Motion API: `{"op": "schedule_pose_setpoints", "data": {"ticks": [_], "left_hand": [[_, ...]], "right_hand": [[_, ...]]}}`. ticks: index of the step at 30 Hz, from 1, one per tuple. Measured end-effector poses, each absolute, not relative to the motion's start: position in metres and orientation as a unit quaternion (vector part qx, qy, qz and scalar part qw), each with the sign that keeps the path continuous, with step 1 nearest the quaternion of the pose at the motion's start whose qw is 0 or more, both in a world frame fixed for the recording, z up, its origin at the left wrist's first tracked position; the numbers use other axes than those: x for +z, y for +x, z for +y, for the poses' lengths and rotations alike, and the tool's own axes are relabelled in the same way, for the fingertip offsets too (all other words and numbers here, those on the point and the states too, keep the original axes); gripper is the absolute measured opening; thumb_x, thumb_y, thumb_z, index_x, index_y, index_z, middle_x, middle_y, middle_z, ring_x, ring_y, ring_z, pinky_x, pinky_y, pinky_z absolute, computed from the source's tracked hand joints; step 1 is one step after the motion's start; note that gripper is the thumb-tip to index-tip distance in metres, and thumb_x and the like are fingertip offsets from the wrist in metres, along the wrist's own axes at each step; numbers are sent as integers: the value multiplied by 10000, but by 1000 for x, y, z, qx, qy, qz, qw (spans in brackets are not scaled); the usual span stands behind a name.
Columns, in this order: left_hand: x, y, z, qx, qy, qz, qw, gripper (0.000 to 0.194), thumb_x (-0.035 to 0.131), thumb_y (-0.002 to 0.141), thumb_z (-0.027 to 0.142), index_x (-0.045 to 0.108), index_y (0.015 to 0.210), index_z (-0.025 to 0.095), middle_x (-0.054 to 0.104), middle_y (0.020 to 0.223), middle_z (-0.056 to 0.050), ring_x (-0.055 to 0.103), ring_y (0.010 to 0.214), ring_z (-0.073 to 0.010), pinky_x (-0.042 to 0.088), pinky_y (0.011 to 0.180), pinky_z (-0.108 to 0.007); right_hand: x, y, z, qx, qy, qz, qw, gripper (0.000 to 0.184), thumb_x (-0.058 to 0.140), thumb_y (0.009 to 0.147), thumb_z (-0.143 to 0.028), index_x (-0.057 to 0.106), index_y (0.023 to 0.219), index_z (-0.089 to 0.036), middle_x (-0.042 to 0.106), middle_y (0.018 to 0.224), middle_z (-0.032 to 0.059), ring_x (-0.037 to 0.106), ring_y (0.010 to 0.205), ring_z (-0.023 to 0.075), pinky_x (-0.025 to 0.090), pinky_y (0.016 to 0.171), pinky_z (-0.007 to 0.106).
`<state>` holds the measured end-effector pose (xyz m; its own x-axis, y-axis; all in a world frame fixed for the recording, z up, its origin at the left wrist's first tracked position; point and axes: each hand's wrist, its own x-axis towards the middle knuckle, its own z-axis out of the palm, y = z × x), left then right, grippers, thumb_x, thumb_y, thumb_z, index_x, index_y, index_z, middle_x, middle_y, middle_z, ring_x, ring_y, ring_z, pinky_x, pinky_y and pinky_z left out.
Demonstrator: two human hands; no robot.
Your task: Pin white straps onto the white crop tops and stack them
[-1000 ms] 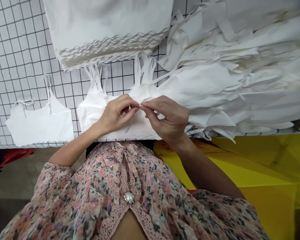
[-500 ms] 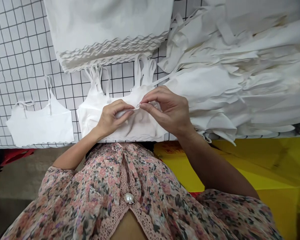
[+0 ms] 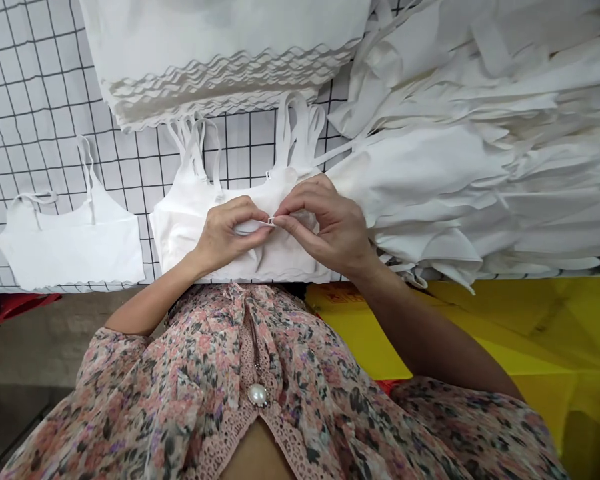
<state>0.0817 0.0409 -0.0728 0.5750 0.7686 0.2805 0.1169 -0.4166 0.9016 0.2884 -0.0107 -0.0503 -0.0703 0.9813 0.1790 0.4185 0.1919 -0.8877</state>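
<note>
While a white tabletop covering with black grid lines (image 3: 25, 113) spreads around the grip, a yellow, flat-sided container (image 3: 510, 400) stands below and to its right, bearing red print (image 3: 344, 295) too blurred to read. Directly beneath the grip lies a white, thin-strapped fabric top (image 3: 293, 261). The left hand (image 3: 223, 231) and the right hand (image 3: 331, 227) meet, fingertips pinching a narrow white piece (image 3: 270, 221) too small to identify.

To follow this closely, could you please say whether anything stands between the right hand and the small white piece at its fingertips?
Nothing visible does: the right hand pinches the small white piece directly, as does the left hand.
</note>
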Motion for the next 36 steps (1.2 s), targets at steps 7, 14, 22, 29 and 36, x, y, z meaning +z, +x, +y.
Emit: {"op": "schedule_pose_setpoints", "data": {"ticks": [7, 14, 22, 29, 36], "left_hand": [[-75, 83, 40, 351, 765, 302, 448, 80, 792, 936, 274, 784, 919, 196, 741, 812, -1, 651, 700, -98, 484, 645, -230], [-78, 84, 39, 349, 767, 306, 442, 58, 772, 934, 261, 780, 914, 207, 745, 829, -5, 651, 706, -104, 486, 646, -241], [-77, 85, 38, 376, 758, 288, 449, 22, 789, 923, 205, 769, 921, 196, 730, 817, 5, 669, 714, -97, 496, 649, -226], [-76, 86, 37, 366, 768, 297, 434, 35, 768, 934, 219, 764, 908, 195, 737, 826, -1, 662, 707, -100, 498, 641, -229], [-79, 87, 37, 382, 777, 287, 410, 60, 780, 947, 235, 751, 921, 190, 718, 814, 12, 667, 705, -87, 484, 620, -200]], "right_hand": [[-53, 287, -14, 336, -551, -647, 406, 194, 749, 969, -405, 690, 846, -267, 699, 824, 21, 629, 879, 221, 527, 896, 449], [-55, 285, -18, 333, -561, -633, 417, 184, 745, 970, -397, 691, 849, -269, 695, 825, 26, 632, 892, 227, 534, 905, 459], [-59, 285, -21, 306, -566, -642, 416, 132, 715, 969, -337, 693, 858, -269, 695, 832, 29, 632, 923, 243, 537, 926, 487], [-57, 284, -23, 318, -556, -638, 427, 102, 750, 951, -315, 702, 872, -272, 707, 851, 26, 629, 947, 249, 533, 953, 492], [-63, 283, -24, 290, -558, -637, 446, 166, 732, 984, -368, 690, 873, -253, 695, 838, 14, 623, 914, 229, 534, 944, 489]]}}
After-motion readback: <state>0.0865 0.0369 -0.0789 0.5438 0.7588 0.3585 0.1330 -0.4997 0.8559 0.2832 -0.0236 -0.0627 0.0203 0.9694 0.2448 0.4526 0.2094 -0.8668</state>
